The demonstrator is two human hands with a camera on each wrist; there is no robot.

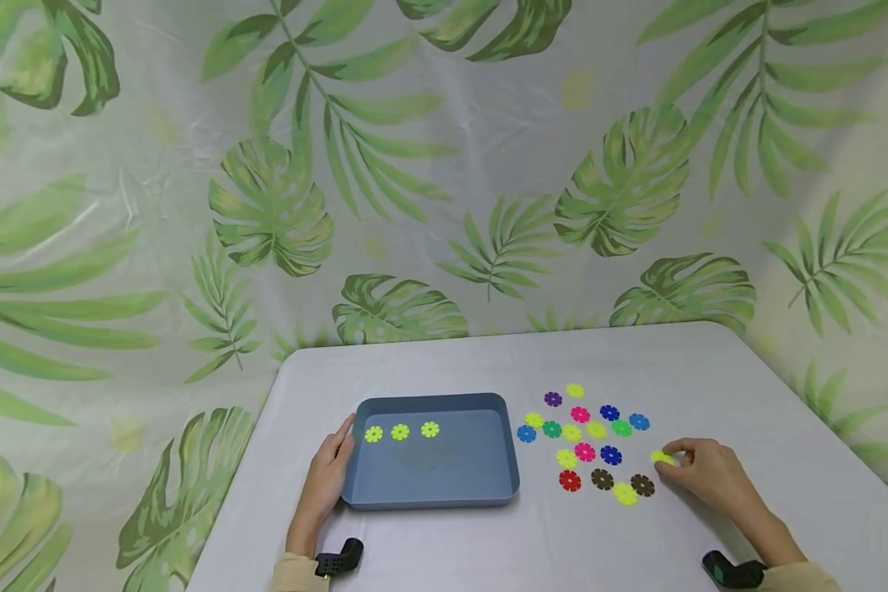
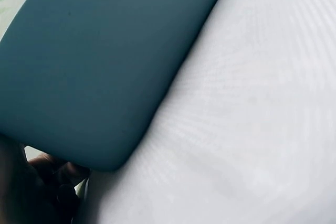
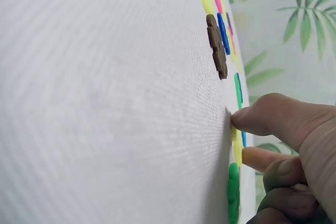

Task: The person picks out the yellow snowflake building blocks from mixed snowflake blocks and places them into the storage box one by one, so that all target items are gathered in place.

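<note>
Near edge: pale sleeves [image 1: 299, 573], with a black device [image 1: 340, 559] at each wrist, over the white table [image 1: 562, 543].
Left hand [image 1: 328, 467]: lies along the left wall of a blue-grey tray [image 1: 459, 470], fingers pointing toward its far left corner. Whether it grips that wall or only leans on it, I cannot tell; the left wrist view leaves it dark and cut off.
Row in tray: three yellow notched discs [image 1: 400, 432], apart from one another, toward the far left of the tray floor.
Right hand [image 1: 710, 470]: thumb and forefinger pinch a yellow disc [image 3: 237, 142], the other fingers tucked in.
Pinched disc: right of the scatter, at the right fingertips, well apart from the tray and the other hand. Whether it touches the table is unclear.
Scatter: loose discs between tray and right hand, among them a red disc [image 1: 570, 480] and a purple disc [image 1: 553, 399] farther off; more yellow ones lie mixed in.
Step in hand: apparently picking out one more yellow piece while the tray is steadied.
Next move: would likely call for a firm pinch on the thin edge and a lift leftward over the other discs.
</note>
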